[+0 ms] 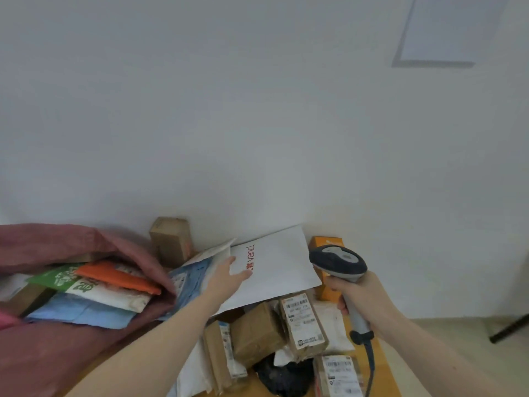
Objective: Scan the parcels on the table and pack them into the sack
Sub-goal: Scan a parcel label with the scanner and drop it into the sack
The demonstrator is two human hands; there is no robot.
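White mailer [274, 270] under left hand [229, 275], beside sack [86, 242].

My left hand [229, 275] rests on a smooth, matt white paper envelope [282, 269]; my right hand [362, 296] grips a hard plastic barcode scanner [339, 263], grey with a slight sheen. The sack [57, 242] is dull pink woven cloth, the boxes [171, 243] rough brown cardboard

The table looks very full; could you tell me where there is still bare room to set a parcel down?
Bare wood shows only along the table's right edge, beside the scanner cable, right of the labelled boxes. The middle is crowded with boxes and mailers; the white envelope under the left hand overlaps them.
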